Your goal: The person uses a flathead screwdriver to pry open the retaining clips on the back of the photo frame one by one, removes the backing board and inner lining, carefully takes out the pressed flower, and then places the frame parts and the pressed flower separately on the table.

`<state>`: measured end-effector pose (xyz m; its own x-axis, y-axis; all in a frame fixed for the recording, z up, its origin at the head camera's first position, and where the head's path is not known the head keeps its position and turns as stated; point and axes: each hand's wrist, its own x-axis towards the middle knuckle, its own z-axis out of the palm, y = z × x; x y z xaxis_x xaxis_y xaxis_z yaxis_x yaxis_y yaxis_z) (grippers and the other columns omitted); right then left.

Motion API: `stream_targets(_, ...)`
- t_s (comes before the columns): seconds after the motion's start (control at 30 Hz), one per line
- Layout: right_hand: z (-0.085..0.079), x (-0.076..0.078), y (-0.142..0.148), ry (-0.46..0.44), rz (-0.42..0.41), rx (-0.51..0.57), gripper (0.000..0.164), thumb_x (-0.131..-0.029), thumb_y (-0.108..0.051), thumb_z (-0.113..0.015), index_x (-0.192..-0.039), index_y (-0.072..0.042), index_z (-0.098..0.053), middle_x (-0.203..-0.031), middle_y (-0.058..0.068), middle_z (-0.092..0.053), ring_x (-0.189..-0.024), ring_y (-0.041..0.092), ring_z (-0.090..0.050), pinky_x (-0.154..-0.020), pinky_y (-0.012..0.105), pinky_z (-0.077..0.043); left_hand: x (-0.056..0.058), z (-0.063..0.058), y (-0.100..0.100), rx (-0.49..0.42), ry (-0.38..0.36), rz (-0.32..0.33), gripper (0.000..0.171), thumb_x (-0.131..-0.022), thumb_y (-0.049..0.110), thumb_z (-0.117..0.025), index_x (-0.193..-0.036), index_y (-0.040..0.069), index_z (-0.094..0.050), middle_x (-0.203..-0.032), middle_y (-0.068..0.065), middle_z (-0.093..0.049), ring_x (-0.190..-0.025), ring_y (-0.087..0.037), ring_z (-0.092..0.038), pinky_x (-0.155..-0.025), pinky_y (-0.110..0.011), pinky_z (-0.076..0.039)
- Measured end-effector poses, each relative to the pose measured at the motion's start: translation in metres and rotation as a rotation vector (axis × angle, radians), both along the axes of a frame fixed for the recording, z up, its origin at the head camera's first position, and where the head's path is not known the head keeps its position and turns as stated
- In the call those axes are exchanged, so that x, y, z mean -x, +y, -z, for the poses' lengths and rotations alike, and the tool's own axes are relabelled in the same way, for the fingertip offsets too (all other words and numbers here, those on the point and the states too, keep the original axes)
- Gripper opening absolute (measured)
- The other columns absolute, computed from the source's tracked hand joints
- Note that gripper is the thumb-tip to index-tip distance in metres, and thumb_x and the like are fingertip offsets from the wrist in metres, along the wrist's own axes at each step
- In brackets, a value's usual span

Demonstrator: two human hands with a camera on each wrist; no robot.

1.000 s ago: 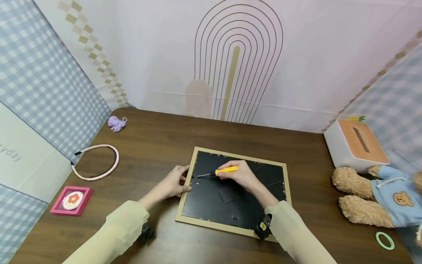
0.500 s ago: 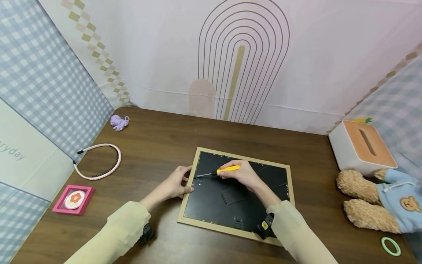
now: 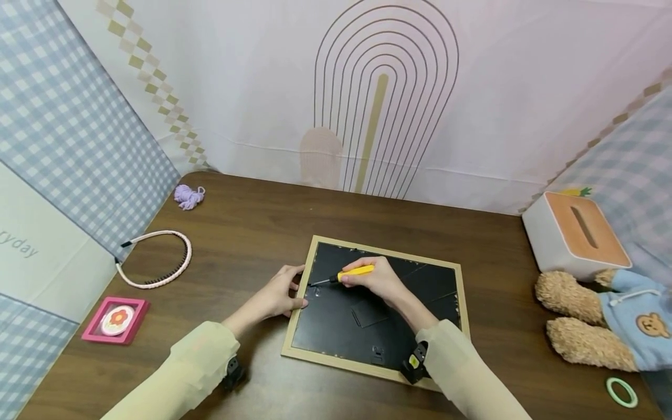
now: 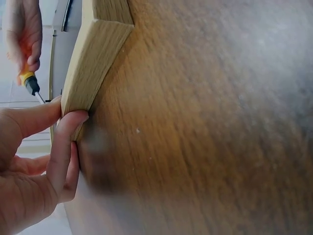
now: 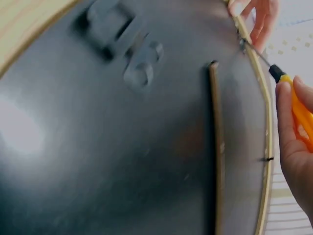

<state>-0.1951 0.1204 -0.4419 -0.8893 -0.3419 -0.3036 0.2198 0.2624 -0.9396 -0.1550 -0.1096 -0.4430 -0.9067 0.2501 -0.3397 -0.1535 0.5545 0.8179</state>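
A picture frame (image 3: pixel 343 366) with a light wooden rim lies back side up on the table, its black backing board (image 3: pixel 328 329) showing. My left hand (image 3: pixel 274 295) grips the rim's left side; in the left wrist view its thumb and fingers pinch the wooden edge (image 4: pixel 90 66). My right hand (image 3: pixel 382 281) holds a screwdriver (image 3: pixel 359 270) by its yellow handle. The metal shaft points left, its tip right at a small dark tab near the left rim, close to my left fingers. In the right wrist view, a metal hanger (image 5: pixel 141 73) sits on the board, slightly blurred.
To the left lie purple yarn (image 3: pixel 188 196), a pale pink headband (image 3: pixel 184 256) and a pink box (image 3: pixel 139 319) with a flower disc. On the right are a tissue box (image 3: pixel 543 239), a teddy bear (image 3: pixel 590 344) and a green ring (image 3: pixel 611 388).
The screwdriver has moved slightly left, its tip coming closer to the left rim of the frame. My left hand keeps its grip. The head view has shifted a little.
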Motion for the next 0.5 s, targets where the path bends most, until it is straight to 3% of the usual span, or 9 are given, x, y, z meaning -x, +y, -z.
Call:
stream_targets(0.17,-0.013,-0.002,-0.010,0.069,-0.026,-0.067,0.024,-0.077,-0.011,-0.074,-0.098,0.000,-0.069,-0.088,0.011,-0.072,-0.069,0.012,-0.067,-0.072,0.033,-0.058,-0.001,-0.003,0.001,0.029,0.000,-0.003,0.076,-0.075,-0.006,-0.071,-0.141,0.000,-0.033,-0.133,-0.019,-0.038,-0.107,-0.031,-0.053,-0.047,-0.030,-0.055)
stream_targets(0.43,-0.052,0.007,-0.041,0.295,-0.240,-0.291,0.007,-0.079,-0.010,-0.072,-0.083,-0.004,-0.070,-0.069,0.008,-0.068,-0.065,0.026,-0.064,-0.053,0.021,-0.049,0.001,-0.005,0.004,0.064,-0.010,0.003,0.076,-0.076,-0.004,-0.071,-0.141,0.000,-0.033,-0.133,-0.021,-0.038,-0.107,-0.033,-0.054,-0.048,-0.029,-0.054)
stream_targets(0.5,-0.061,0.010,-0.050,0.326,-0.279,-0.324,0.006,-0.079,-0.009,-0.071,-0.080,-0.003,-0.070,-0.065,0.008,-0.067,-0.061,0.025,-0.063,-0.050,0.019,-0.046,0.002,-0.006,0.004,0.064,-0.007,0.005,0.075,-0.075,-0.004,-0.071,-0.140,-0.001,-0.034,-0.132,-0.021,-0.038,-0.107,-0.033,-0.054,-0.048,-0.029,-0.054)
